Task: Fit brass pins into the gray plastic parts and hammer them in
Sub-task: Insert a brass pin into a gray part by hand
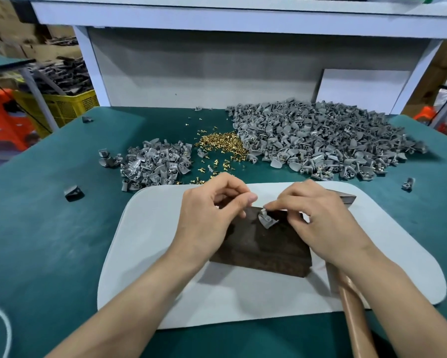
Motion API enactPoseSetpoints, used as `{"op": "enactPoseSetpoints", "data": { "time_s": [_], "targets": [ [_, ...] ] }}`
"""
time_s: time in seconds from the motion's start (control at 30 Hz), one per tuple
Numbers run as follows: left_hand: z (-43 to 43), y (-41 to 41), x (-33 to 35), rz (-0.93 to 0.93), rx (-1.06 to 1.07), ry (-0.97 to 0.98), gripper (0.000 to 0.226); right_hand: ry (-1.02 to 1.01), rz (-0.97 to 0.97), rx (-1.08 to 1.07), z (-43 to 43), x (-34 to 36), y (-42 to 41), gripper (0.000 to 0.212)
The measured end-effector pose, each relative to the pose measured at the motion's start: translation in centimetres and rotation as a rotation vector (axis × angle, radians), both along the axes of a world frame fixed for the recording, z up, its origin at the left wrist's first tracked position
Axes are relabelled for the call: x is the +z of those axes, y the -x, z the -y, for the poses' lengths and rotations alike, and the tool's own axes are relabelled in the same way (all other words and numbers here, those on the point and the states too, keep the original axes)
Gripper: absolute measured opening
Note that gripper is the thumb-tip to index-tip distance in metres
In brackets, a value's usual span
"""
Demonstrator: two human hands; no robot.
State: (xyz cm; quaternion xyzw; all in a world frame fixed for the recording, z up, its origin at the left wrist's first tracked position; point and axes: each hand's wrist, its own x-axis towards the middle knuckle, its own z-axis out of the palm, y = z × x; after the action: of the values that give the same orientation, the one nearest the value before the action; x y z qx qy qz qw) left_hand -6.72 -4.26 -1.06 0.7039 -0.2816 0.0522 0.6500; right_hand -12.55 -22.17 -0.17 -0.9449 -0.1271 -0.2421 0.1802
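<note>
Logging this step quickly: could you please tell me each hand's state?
Left hand: curled, contents cannot be told.
Right hand: pinches gray plastic part.

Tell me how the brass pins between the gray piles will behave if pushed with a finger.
The brass pins look tiny and light, so they would probably scatter rather than slide together. Their headed, round shanks suggest rolling in arcs. The green mat may slow them; strays already lie around the heap.
</note>
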Motion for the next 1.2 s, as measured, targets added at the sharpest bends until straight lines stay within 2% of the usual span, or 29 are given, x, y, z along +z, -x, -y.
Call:
{"op": "enactPoseSetpoints", "data": {
  "time_s": [0.07,0.17,0.27,0.37,0.5,0.63,0.77,1.03,1.2],
  "targets": [
    [0.1,0.2,0.0,-0.013,-0.034,0.022,0.01,-0.109,0.076,-0.013,-0.1,0.2,0.1,0.034],
    [0.2,0.6,0.1,-0.027,-0.082,0.034,0.015,-0.315,0.157,0.023,-1.1,0.6,0.5,0.02],
    [0.0,0.8,0.4,-0.008,-0.148,0.037,0.026,-0.358,0.171,0.088,-2.0,0.5,0.7,0.01],
    [-0.2,0.6,0.7,0.081,-0.185,-0.025,0.04,-0.419,0.144,0.135,-1.9,0.5,0.7,0.014],
    [-0.3,0.6,0.7,0.128,-0.208,-0.094,0.053,-0.424,0.112,0.168,-1.7,0.5,0.7,0.02],
    [-0.4,0.6,0.5,0.064,-0.248,-0.071,0.053,-0.388,0.078,0.163,-1.7,0.8,0.8,0.021],
    [-0.3,0.7,0.5,0.016,-0.279,-0.064,0.051,-0.394,0.056,0.143,-1.8,1.0,0.9,0.012],
    [-0.1,1.0,0.4,0.132,-0.29,-0.13,0.054,-0.189,0.138,0.147,-2.0,0.7,0.8,0.009],
    [0.1,0.7,0.2,0.098,-0.248,-0.091,0.048,-0.337,0.159,0.132,-2.0,0.9,1.0,0.012]
  ]
}}
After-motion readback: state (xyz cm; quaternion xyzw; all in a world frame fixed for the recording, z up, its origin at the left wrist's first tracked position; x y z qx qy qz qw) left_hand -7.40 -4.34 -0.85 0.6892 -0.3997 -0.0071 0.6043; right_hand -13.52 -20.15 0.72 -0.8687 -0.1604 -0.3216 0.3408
